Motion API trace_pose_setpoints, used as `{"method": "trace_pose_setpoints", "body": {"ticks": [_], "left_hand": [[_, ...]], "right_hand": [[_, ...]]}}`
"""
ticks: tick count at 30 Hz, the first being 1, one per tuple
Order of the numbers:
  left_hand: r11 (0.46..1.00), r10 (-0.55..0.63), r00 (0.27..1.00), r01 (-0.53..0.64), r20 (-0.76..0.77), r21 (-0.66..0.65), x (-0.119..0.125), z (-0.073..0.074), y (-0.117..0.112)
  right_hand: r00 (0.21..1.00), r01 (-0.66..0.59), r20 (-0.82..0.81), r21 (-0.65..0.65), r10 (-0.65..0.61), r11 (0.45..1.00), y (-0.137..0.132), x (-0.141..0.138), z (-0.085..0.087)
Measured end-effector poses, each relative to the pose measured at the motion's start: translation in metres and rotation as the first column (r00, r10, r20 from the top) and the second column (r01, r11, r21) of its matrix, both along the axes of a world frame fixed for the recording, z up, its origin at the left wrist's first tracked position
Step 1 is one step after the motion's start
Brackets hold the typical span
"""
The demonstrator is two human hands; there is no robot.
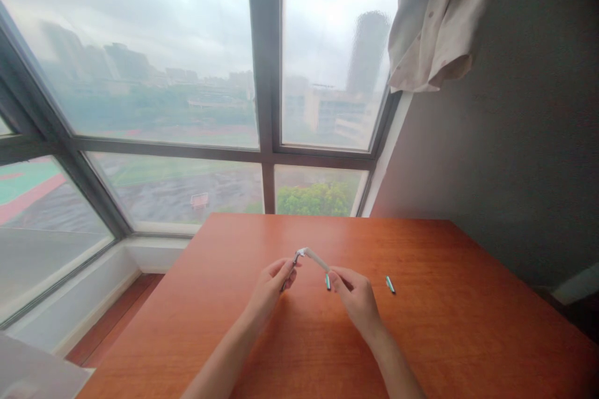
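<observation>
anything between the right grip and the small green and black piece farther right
Nothing visible: reddish wooden tabletop lies between the right grip and the small green and black piece. The grip holds a pale strip.

item (317, 259): between left hand (275, 279), right hand (356, 297) | on table (468, 336): piece 1 (328, 283) left of piece 2 (390, 285) | window (267, 106): behind table

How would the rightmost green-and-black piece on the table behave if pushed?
The green-and-black piece is likely light, being so small. Its straight outline suggests stiffness. It may slide easily, as the tabletop looks smooth.
</observation>
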State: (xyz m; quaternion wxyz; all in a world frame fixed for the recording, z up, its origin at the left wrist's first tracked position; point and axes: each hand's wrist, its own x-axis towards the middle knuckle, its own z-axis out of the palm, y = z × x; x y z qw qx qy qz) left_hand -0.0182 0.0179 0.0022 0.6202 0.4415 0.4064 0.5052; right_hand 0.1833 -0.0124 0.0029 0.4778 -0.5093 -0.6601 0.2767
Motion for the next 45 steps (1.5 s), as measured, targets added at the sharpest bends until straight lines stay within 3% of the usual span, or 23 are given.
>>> {"method": "trace_pose_setpoints", "body": {"ticks": [11,18,32,39,45], "left_hand": [[1.0,-0.009,1.0,0.01,0.026,-0.026,0.0009,0.0015,-0.0019],[0.999,-0.006,0.999,0.008,0.045,-0.043,0.0021,0.0051,-0.0027],[0.998,-0.024,0.998,0.028,0.055,-0.064,0.0024,0.0047,-0.0041],[0.995,-0.058,0.997,0.062,0.055,-0.072,0.0037,0.0077,-0.0049],[0.993,-0.074,0.994,0.081,0.082,-0.085,0.0045,0.0086,-0.0063]], "right_hand": [[0.998,0.053,0.016,0.008,-0.054,0.999,0.0013,-0.0005,0.0011],[1.0,0.024,0.013,0.019,-0.025,1.0,0.0006,-0.0007,0.0015],[0.992,0.12,0.027,-0.001,-0.12,0.993,0.0022,0.0002,0.0001],[0.999,0.027,-0.044,-0.028,-0.029,0.999,0.0009,-0.0012,-0.0011],[0.997,0.076,-0.002,0.006,-0.076,0.997,0.0007,-0.0008,0.0017]]}}
